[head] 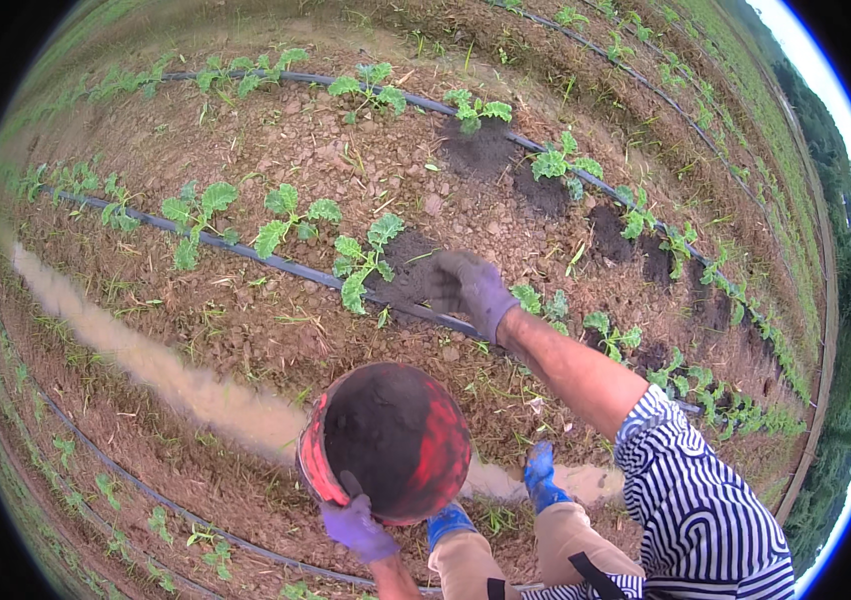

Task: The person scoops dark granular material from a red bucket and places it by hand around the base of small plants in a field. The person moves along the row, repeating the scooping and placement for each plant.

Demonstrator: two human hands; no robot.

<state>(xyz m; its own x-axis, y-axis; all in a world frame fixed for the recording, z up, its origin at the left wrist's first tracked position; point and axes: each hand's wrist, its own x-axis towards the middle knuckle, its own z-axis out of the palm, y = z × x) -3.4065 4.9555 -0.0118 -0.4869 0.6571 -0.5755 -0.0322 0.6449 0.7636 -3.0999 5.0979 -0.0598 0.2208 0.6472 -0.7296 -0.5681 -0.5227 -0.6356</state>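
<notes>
My left hand (359,523), in a purple work glove soiled dark at the fingers, grips the rim of a red bucket (437,435) smeared with black. Dark, fine soil-like material (373,420) fills much of the bucket. My right hand (474,289), in a matching glove, is stretched over the planting bed with its fingers loosely curled and nothing visible in them. Beneath those fingers lies a patch of the dark material (404,262), beside a curly-leaved seedling (365,259) that looks like kale. A black drip irrigation line (305,271) runs past the plant's base.
Similar seedlings (296,217) line this row and a farther one along another drip line (418,101). Several dark patches (542,191) lie by plants at right. Muddy water (170,382) fills the furrow around my blue boots (542,476). Trees (830,172) border the field.
</notes>
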